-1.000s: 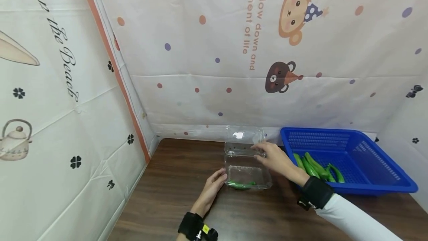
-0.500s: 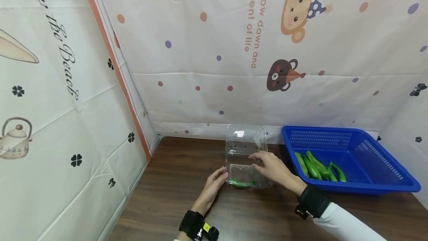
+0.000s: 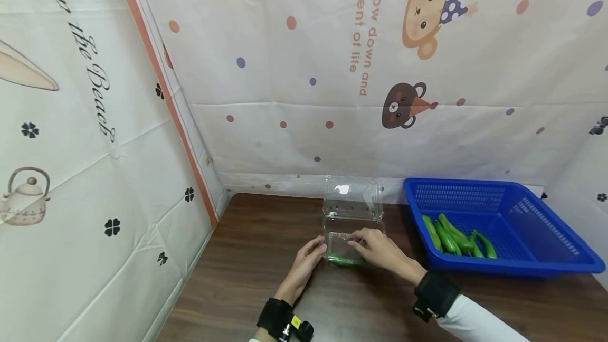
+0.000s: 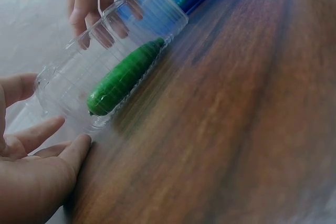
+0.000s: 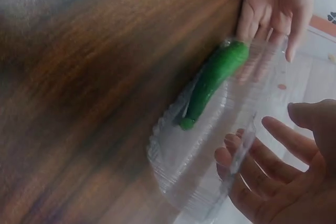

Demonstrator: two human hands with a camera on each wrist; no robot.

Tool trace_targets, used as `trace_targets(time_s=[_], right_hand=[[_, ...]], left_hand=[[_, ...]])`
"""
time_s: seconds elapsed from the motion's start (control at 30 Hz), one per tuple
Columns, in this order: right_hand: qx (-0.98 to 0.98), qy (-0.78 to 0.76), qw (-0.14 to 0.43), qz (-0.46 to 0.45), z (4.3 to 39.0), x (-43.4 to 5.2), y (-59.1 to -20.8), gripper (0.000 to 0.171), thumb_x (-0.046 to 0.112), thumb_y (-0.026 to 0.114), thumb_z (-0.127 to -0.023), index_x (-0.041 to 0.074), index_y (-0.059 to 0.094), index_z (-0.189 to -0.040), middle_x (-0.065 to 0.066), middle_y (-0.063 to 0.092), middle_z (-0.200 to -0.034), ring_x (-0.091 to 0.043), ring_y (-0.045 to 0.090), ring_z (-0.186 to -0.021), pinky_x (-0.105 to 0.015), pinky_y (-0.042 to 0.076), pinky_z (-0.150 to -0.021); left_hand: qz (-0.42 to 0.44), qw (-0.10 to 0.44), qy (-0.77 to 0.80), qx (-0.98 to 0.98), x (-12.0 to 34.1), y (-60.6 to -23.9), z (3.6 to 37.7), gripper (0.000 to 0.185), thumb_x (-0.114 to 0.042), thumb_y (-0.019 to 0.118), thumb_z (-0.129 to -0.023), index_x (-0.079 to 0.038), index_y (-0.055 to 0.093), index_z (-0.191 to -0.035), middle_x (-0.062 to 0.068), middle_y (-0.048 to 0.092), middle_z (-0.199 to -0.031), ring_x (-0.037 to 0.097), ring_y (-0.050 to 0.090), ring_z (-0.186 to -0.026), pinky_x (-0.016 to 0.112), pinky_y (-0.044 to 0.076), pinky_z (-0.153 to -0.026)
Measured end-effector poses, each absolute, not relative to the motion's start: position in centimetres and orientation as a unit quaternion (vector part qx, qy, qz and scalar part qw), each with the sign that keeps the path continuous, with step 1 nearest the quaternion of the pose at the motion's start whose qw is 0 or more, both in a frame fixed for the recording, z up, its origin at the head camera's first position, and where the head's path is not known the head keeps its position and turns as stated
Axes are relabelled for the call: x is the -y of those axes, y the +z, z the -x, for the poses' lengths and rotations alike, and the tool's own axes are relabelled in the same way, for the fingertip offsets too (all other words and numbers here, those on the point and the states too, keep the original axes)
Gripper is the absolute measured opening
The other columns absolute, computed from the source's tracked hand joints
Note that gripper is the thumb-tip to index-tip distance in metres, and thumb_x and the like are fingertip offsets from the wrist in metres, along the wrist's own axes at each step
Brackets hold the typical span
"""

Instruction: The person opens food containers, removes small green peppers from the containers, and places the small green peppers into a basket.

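Observation:
A clear plastic clamshell box (image 3: 336, 243) stands on the wooden table, its lid (image 3: 361, 197) raised at the back. One long green pepper (image 4: 125, 78) lies inside along the near wall, also plain in the right wrist view. My left hand (image 3: 304, 264) rests its fingertips at the box's left end, thumb low by the bottom edge. Over the box's right part hangs my right hand (image 3: 378, 250), fingers loosely bent and reaching down inside the rim, with nothing between them. In the right wrist view, its fingers (image 5: 268, 161) show partly through the clear wall.
To the right, a blue plastic basket (image 3: 546, 271) holds several green peppers (image 3: 451, 236) at its left side. Printed cloth (image 3: 266, 141) hangs behind the table and along the left side.
My right hand has moved from the lid's hinge edge towards me and lower, into the box. The left hand has stayed at the box's left end.

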State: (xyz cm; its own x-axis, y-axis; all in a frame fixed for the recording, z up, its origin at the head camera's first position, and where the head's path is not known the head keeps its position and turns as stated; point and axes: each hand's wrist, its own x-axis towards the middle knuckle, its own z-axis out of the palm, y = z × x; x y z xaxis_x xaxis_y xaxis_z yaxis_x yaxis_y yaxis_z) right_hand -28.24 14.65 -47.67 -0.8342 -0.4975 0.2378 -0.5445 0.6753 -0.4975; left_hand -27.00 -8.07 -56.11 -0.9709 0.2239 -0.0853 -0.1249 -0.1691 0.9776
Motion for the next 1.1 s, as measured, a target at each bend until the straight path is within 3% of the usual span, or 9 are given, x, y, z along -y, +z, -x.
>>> trace_targets(time_s=[0.3, 0.7, 0.93, 1.1], right_hand=[[0.918, 0.261, 0.023, -0.296, 28.1, -13.6, -48.1, 0.027, 0.023, 0.063, -0.103, 0.002, 0.074, -0.117, -0.008, 0.076, -0.108, -0.020, 0.073, -0.091, -0.034, 0.064, -0.075], [0.910, 0.245, 0.037, -0.332, 28.2, -12.9, -49.5, 0.020, 0.020, 0.064, -0.102, 0.006, 0.078, -0.104, -0.001, 0.078, -0.094, -0.014, 0.072, -0.085, -0.031, 0.061, -0.071], [0.914, 0.238, 0.013, -0.329, 28.6, -12.9, -49.8, 0.021, 0.022, 0.062, -0.103, 0.009, 0.078, -0.100, 0.000, 0.078, -0.091, 0.000, 0.061, -0.074, -0.022, 0.050, -0.062], [0.910, 0.255, -0.019, -0.326, 28.9, -12.8, -49.8, 0.027, 0.024, 0.058, -0.105, 0.012, 0.077, -0.090, 0.011, 0.061, -0.068, 0.003, 0.046, -0.059, -0.018, 0.041, -0.056]], left_hand=[[-0.030, 0.112, 0.764, -0.635, 8.4, -55.8, 27.2, 0.059, -0.029, 0.056, -0.106, 0.001, 0.040, -0.155, 0.021, 0.028, -0.167, 0.038, 0.029, -0.154, 0.051, 0.029, -0.128], [-0.026, 0.113, 0.767, -0.632, 8.1, -56.1, 27.1, 0.060, -0.029, 0.057, -0.106, 0.001, 0.039, -0.155, 0.021, 0.030, -0.166, 0.037, 0.030, -0.154, 0.050, 0.031, -0.128], [-0.024, 0.115, 0.768, -0.630, 8.1, -56.1, 27.1, 0.058, -0.029, 0.057, -0.106, 0.001, 0.042, -0.153, 0.021, 0.026, -0.167, 0.037, 0.029, -0.154, 0.050, 0.031, -0.128], [-0.026, 0.115, 0.766, -0.632, 8.1, -56.2, 27.1, 0.059, -0.028, 0.057, -0.106, 0.002, 0.040, -0.154, 0.021, 0.027, -0.167, 0.038, 0.029, -0.154, 0.050, 0.031, -0.128]])
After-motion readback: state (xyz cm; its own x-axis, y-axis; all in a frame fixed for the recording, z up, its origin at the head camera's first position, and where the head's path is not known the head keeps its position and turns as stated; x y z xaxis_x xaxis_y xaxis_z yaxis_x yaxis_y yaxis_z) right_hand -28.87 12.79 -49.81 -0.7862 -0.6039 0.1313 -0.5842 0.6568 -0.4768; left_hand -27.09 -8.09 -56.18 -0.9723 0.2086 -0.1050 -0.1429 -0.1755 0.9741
